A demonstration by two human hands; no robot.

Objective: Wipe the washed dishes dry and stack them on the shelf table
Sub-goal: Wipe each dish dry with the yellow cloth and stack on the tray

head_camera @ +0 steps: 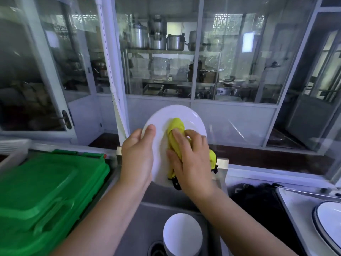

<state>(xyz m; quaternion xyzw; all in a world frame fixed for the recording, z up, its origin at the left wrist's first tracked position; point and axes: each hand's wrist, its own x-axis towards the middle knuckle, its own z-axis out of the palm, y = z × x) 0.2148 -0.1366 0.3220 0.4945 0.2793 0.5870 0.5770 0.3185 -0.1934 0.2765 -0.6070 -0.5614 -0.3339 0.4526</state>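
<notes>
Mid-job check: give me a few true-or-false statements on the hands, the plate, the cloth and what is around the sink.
1. The left hand holds the white plate by its edge. True.
2. The yellow cloth lies in the sink. False: the right hand holds it against the face of the plate.
3. White bowls sit in the sink below the hands. True.
4. The crate on the left is red. False: it is a green crate.
5. A hand grips the blue-rimmed dish. False: it rests untouched at the far right.
</notes>
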